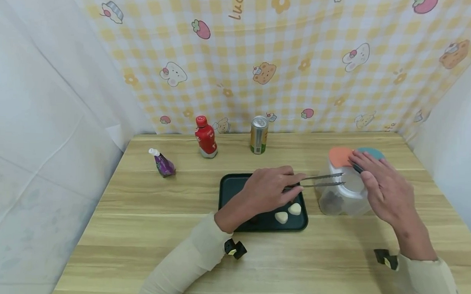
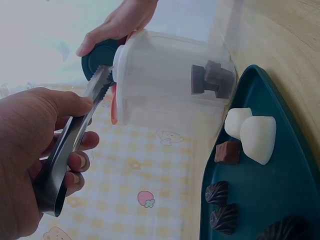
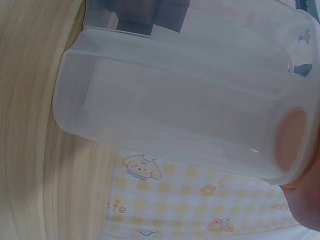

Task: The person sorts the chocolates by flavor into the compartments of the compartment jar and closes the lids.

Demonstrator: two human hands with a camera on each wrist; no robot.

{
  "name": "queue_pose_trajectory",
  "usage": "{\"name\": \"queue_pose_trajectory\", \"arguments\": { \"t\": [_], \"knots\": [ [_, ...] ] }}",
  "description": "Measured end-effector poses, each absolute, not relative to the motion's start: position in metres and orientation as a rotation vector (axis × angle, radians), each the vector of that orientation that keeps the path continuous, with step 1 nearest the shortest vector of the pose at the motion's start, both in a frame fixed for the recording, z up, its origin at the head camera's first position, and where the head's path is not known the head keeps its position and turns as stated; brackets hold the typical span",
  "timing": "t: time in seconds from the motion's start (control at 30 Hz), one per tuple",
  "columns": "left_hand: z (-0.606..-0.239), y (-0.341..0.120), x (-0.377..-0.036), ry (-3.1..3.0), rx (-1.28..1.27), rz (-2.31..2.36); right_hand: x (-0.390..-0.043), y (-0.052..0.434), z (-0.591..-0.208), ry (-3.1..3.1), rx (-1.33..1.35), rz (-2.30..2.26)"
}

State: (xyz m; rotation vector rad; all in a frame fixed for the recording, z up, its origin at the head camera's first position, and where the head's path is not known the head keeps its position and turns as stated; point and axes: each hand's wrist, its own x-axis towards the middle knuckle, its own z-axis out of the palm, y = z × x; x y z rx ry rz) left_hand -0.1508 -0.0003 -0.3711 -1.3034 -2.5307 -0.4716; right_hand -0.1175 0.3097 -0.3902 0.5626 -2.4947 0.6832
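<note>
A: Wooden table, yellow checked cartoon cloth behind, white sheets at the sides. Hands?

B: Left hand grips metal tongs, fingers curled round the handles, tips nearly together at the mouth of the clear jar. Nothing between the tips that I can see.

A: Right?

B: Right hand rests on the jar's top, fingers fairly straight, touching the teal lid by the orange flap. The jar stands just right of the dark tray.

A: Contents?

B: Dark brown blocks at the jar's bottom. On the tray: two white pieces, one brown cube, several dark chocolates.

A: Rest?

B: Red bottle, can, small purple bottle towards the back.
</note>
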Motion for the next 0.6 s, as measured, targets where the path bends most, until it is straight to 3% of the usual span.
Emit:
{"name": "queue_pose_trajectory", "arguments": {
  "t": [0.6],
  "knots": [
    [-0.381, -0.02, -0.14, -2.78, -1.203, -0.261, -0.118, 0.31, -0.391, -2.489, 0.558, 0.685]
  ]
}}
